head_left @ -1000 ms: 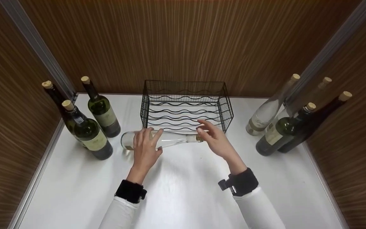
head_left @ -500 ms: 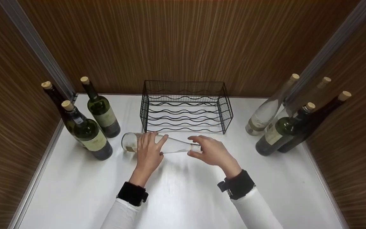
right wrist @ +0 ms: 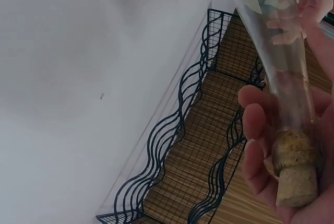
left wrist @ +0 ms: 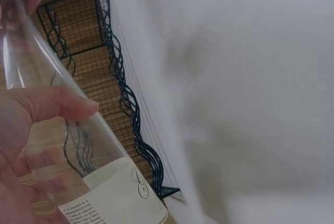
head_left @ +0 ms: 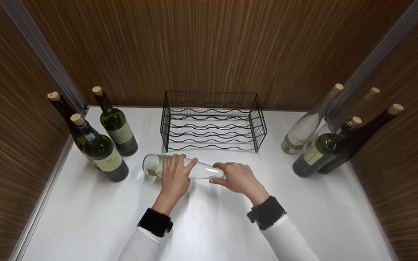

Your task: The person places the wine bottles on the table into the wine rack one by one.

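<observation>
A clear glass wine bottle lies on its side between both hands, in front of the black wire rack. My left hand grips its body; in the left wrist view the thumb crosses the glass above a cream label, and the other fingers show through from behind. My right hand holds the neck. The right wrist view shows the fingers curled round it, with the cork sticking out beside the palm. In the head view that hand hides the cork. Whether the bottle touches the table cannot be told.
Several corked green and dark bottles stand at the left. At the right stand more, among them a clear bottle and a green one. Wood-grain panels enclose the white table at the back and sides.
The bottle has come slightly towards me, away from the rack, and a little right. My right hand has moved from the cork end onto the neck and closed round it.
</observation>
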Action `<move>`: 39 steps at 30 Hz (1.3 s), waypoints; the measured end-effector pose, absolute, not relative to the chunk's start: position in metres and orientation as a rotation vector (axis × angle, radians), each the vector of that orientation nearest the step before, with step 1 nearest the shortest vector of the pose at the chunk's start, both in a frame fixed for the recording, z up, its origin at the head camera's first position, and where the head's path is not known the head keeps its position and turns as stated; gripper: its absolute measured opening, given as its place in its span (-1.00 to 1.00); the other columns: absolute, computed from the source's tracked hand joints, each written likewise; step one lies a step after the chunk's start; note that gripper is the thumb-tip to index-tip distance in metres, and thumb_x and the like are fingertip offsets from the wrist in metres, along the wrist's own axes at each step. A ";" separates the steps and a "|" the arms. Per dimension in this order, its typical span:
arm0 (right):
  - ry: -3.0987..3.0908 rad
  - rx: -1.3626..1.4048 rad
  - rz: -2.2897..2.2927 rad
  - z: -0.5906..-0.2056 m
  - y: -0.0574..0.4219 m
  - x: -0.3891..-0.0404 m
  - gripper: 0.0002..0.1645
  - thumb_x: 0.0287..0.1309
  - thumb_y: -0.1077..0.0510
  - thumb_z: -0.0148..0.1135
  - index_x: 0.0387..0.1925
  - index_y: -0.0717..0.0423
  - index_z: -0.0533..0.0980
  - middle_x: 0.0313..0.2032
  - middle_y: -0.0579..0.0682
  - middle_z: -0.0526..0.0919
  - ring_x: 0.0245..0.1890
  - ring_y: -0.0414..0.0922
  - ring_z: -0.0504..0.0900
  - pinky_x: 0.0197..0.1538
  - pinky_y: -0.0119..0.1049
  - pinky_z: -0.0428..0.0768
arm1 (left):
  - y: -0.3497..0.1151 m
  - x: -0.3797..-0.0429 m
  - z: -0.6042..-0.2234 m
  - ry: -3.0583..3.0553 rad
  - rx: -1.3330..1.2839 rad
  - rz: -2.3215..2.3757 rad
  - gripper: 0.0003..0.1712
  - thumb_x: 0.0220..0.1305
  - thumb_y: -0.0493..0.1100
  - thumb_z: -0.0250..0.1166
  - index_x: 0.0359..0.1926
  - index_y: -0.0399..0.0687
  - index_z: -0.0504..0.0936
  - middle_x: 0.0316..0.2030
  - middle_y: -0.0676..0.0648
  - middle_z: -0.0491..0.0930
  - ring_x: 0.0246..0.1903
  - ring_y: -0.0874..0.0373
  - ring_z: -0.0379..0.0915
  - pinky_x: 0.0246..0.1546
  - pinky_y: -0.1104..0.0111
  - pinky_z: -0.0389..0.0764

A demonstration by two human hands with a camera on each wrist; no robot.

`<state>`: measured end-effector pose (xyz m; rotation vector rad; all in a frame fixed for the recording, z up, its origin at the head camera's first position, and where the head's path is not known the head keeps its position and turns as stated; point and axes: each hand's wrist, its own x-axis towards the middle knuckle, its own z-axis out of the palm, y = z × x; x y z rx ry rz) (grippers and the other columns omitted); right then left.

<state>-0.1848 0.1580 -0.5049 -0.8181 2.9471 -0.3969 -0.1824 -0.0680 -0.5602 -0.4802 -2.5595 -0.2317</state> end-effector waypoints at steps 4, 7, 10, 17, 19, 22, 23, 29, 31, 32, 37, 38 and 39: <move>2.968 -0.825 -0.373 -0.515 0.159 -0.182 -0.29 0.13 -0.41 0.22 0.09 0.00 0.58 -0.29 -0.02 0.72 -0.36 -0.07 0.67 -0.42 -0.07 0.59 | -0.066 -0.180 -0.560 -2.573 -0.508 -0.208 -0.21 -0.39 -0.32 0.54 0.06 0.18 0.69 -0.07 -0.21 0.52 0.00 -0.18 0.41 0.06 -0.08 0.40; 2.972 -0.819 -0.415 -0.523 0.160 -0.180 -0.30 0.16 -0.39 0.23 0.09 0.02 0.60 -0.41 -0.07 0.69 -0.49 -0.15 0.61 -0.48 -0.15 0.55 | -0.065 -0.177 -0.561 -2.579 -0.525 -0.203 -0.23 -0.37 -0.35 0.53 0.04 0.17 0.70 -0.08 -0.21 0.54 0.00 -0.19 0.43 0.05 -0.08 0.41; 2.991 -0.794 -0.462 -0.529 0.162 -0.177 -0.34 0.19 -0.37 0.20 0.07 0.00 0.62 -0.56 -0.17 0.61 -0.62 -0.24 0.49 -0.55 -0.23 0.48 | -0.064 -0.176 -0.561 -2.581 -0.543 -0.205 -0.24 -0.37 -0.37 0.52 0.03 0.15 0.70 -0.09 -0.21 0.54 -0.01 -0.19 0.43 0.06 -0.08 0.41; 2.985 -0.748 -0.529 -0.536 0.169 -0.171 -0.30 0.20 -0.44 0.09 0.05 -0.02 0.64 -0.70 -0.30 0.42 -0.70 -0.30 0.34 -0.61 -0.33 0.36 | -0.061 -0.173 -0.559 -2.662 -0.598 -0.177 -0.20 -0.39 -0.30 0.58 0.07 0.14 0.67 -0.05 -0.19 0.55 0.01 -0.17 0.41 0.11 -0.09 0.36; 2.967 -0.742 -0.561 -0.536 0.173 -0.170 -0.28 0.20 -0.45 0.07 0.05 -0.02 0.64 -0.71 -0.31 0.40 -0.70 -0.31 0.32 -0.60 -0.33 0.33 | -0.060 -0.172 -0.557 -2.693 -0.613 -0.181 -0.18 -0.39 -0.29 0.59 0.09 0.13 0.65 -0.03 -0.19 0.55 0.03 -0.18 0.40 0.14 -0.11 0.34; 2.958 -0.735 -0.606 -0.536 0.177 -0.169 -0.31 0.19 -0.43 0.11 0.04 -0.03 0.65 -0.71 -0.32 0.39 -0.69 -0.31 0.31 -0.59 -0.33 0.32 | -0.057 -0.170 -0.552 -2.727 -0.630 -0.192 -0.16 -0.37 -0.30 0.59 0.12 0.11 0.63 0.00 -0.20 0.55 0.07 -0.20 0.40 0.18 -0.14 0.31; 2.959 -0.731 -0.616 -0.536 0.179 -0.168 -0.32 0.19 -0.43 0.11 0.03 -0.03 0.66 -0.71 -0.33 0.39 -0.68 -0.31 0.31 -0.58 -0.32 0.33 | -0.056 -0.169 -0.551 -2.735 -0.634 -0.194 -0.15 -0.36 -0.30 0.60 0.14 0.11 0.62 0.02 -0.20 0.54 0.09 -0.20 0.39 0.19 -0.15 0.30; 2.977 -0.717 -0.655 -0.535 0.190 -0.165 -0.31 0.18 -0.44 0.11 0.02 -0.04 0.67 -0.64 -0.30 0.55 -0.61 -0.32 0.41 -0.52 -0.28 0.43 | -0.050 -0.166 -0.544 -2.762 -0.667 -0.210 -0.04 -0.37 -0.15 0.70 0.22 0.08 0.57 0.11 -0.23 0.49 0.18 -0.22 0.35 0.27 -0.13 0.23; 2.986 -0.705 -0.674 -0.535 0.195 -0.164 -0.32 0.17 -0.44 0.12 0.02 -0.05 0.67 -0.61 -0.27 0.60 -0.61 -0.32 0.42 -0.52 -0.28 0.43 | -0.050 -0.166 -0.544 -2.769 -0.671 -0.239 -0.01 -0.37 -0.04 0.70 0.25 0.05 0.55 0.14 -0.24 0.47 0.21 -0.22 0.33 0.30 -0.10 0.20; 2.991 -0.696 -0.687 -0.535 0.197 -0.164 -0.32 0.16 -0.43 0.13 0.02 -0.05 0.67 -0.59 -0.25 0.63 -0.61 -0.32 0.42 -0.52 -0.28 0.43 | -0.050 -0.166 -0.544 -2.766 -0.667 -0.257 0.00 -0.36 0.01 0.69 0.25 0.04 0.54 0.15 -0.24 0.46 0.22 -0.22 0.32 0.31 -0.08 0.19; 3.023 -0.612 -0.729 -0.534 0.209 -0.161 -0.33 0.11 -0.43 0.19 0.02 -0.09 0.68 -0.54 -0.24 0.65 -0.61 -0.31 0.42 -0.53 -0.28 0.40 | -0.054 -0.167 -0.546 -2.710 -0.617 -0.388 -0.01 -0.26 0.22 0.62 0.26 -0.02 0.53 0.19 -0.24 0.42 0.26 -0.21 0.26 0.34 -0.05 0.14; 3.028 -0.594 -0.735 -0.534 0.211 -0.160 -0.34 0.10 -0.43 0.20 0.03 -0.09 0.68 -0.55 -0.26 0.64 -0.62 -0.31 0.41 -0.53 -0.28 0.40 | -0.055 -0.167 -0.546 -2.691 -0.609 -0.418 -0.01 -0.24 0.24 0.61 0.26 -0.03 0.53 0.20 -0.25 0.41 0.27 -0.21 0.25 0.34 -0.06 0.13; 3.034 -0.576 -0.739 -0.534 0.214 -0.159 -0.34 0.10 -0.43 0.21 0.03 -0.09 0.67 -0.58 -0.28 0.61 -0.63 -0.31 0.41 -0.54 -0.29 0.38 | -0.056 -0.167 -0.547 -2.674 -0.605 -0.449 -0.02 -0.22 0.25 0.59 0.26 -0.04 0.53 0.20 -0.25 0.41 0.28 -0.21 0.24 0.34 -0.07 0.13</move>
